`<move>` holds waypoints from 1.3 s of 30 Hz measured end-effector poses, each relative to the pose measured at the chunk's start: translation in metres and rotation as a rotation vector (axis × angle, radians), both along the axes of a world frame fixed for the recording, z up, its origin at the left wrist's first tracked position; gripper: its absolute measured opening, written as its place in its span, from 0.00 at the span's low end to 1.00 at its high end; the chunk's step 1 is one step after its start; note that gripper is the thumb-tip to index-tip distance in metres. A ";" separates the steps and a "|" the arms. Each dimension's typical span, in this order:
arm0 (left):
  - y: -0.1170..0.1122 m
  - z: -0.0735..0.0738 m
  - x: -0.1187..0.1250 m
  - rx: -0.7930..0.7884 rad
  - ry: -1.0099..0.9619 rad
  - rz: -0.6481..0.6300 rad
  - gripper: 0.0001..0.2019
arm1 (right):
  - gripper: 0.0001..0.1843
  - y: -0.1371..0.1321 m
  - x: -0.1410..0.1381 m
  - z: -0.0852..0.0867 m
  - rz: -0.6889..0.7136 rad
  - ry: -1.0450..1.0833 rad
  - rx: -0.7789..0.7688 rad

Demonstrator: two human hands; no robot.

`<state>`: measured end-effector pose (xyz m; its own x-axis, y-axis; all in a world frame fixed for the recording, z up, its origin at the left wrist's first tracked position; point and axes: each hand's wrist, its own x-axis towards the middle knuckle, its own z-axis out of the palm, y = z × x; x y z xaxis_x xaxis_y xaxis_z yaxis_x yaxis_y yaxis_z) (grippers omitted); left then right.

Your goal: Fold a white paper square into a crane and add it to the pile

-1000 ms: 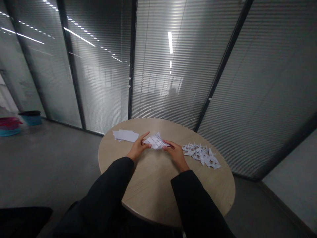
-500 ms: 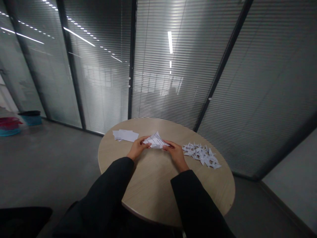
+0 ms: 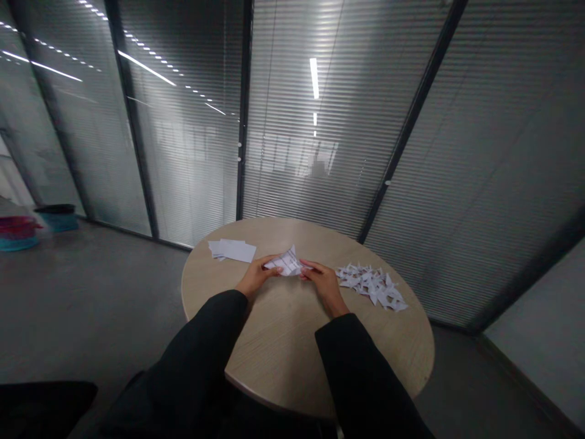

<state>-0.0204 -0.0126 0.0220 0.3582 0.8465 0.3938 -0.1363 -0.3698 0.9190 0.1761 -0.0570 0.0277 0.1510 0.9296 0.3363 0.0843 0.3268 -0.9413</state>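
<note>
A folded sheet of printed paper [image 3: 286, 263] is held just above the near-centre of a round, light wood-grain tabletop [image 3: 274, 347], slightly above the middle of the frame. It is gripped between the two hands, which are close together but not touching each other. The left hand [image 3: 256, 275] is closed on the sheet's left side, and the fingertips of the right hand [image 3: 323, 285] are pressed against its right side. The sheet is creased into a pointed shape, with its tip directed upward and lines of small print visible on it, though the words cannot be read. To the left of the left hand, a loose stack of white paper sheets [image 3: 231, 250] is laid near the far edge of the tabletop. To the right of the right hand, a pile of small, pointed folded paper pieces [image 3: 371, 286] is spread across the tabletop. Black sleeves [image 3: 201, 347] cover both forearms. Behind the tabletop, glass partitions with slatted blinds [image 3: 292, 122] fill the upper frame. At the far left, a blue bin with a black top [image 3: 57, 223] and stacked red and teal tubs [image 3: 17, 233] stand on a grey floor [image 3: 105, 292].
</note>
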 end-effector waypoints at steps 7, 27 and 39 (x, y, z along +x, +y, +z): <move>-0.001 -0.003 -0.001 -0.073 -0.161 -0.156 0.32 | 0.23 0.001 0.000 -0.001 0.030 0.025 -0.014; -0.001 -0.003 -0.003 -0.253 -0.180 -0.224 0.30 | 0.24 -0.005 -0.003 0.002 0.003 -0.085 -0.015; -0.001 -0.002 0.001 -0.206 -0.192 -0.145 0.24 | 0.22 -0.004 -0.003 0.001 -0.039 -0.090 0.008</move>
<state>-0.0197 -0.0139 0.0201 0.4162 0.8611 0.2919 -0.3526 -0.1431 0.9248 0.1730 -0.0606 0.0285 0.1557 0.9210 0.3571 0.1811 0.3287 -0.9269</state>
